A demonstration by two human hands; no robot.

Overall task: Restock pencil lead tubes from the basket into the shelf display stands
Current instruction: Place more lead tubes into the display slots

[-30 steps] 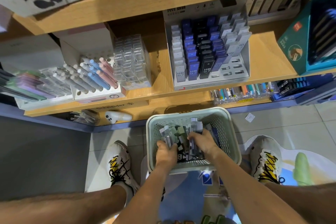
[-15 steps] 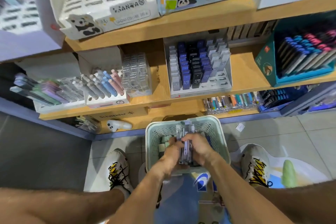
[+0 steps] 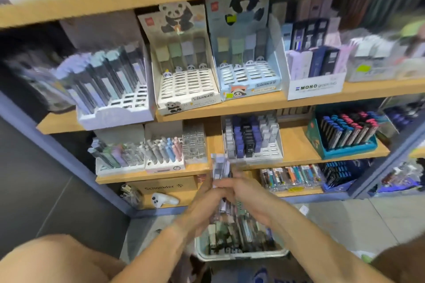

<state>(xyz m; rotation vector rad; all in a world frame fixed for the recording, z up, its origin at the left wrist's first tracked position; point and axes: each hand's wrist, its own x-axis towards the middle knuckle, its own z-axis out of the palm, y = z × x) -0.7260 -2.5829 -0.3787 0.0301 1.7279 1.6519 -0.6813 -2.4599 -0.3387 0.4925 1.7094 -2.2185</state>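
Note:
Both hands are raised above the pale green basket (image 3: 241, 255), which holds several loose lead tubes. My left hand (image 3: 202, 204) and my right hand (image 3: 248, 193) together grip a bundle of lead tubes (image 3: 219, 167) that sticks up above my fingers. Straight ahead on the low shelf stands a white display stand (image 3: 253, 142) with dark blue, black and grey tubes and free slots at its front. Higher up are two panda display stands, cream (image 3: 186, 85) and light blue (image 3: 248, 71), each with many free slots. The view is blurred.
A lilac stand of pens (image 3: 110, 89) sits at the upper left, a MONO box (image 3: 315, 71) at the upper right, a teal box of pens (image 3: 345, 138) on the low shelf. Pastel pens (image 3: 163, 151) and a clear case rack (image 3: 194, 142) stand left of the white stand. Tiled floor lies around the basket.
Both hands lifted a bundle of tubes out of the basket and up toward the shelves. The view tilted upward, bringing the panda stands into sight.

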